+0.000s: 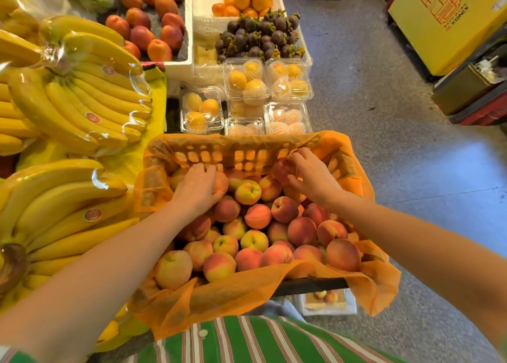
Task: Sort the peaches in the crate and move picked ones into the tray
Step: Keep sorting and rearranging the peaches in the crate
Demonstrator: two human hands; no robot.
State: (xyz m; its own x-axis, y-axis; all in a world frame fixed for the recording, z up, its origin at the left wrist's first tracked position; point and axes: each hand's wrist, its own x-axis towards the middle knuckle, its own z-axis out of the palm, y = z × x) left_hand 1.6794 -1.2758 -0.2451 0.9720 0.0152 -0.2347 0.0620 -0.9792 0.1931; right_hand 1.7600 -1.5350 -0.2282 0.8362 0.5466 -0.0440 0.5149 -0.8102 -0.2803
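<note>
The crate [247, 154] is full of round peaches [258, 217], pink, red and yellow, in an orange bag [247, 288]. At the crate's far wall the right hand [312, 176] grips a red peach [282, 170]. The left hand [196, 188] curls round a pink peach [221, 182] at the far left. Bananas [68, 212] crowd the crate's left side. Clear boxes [247, 110] sit just behind it. Right of it is bare floor [411, 157].
</note>
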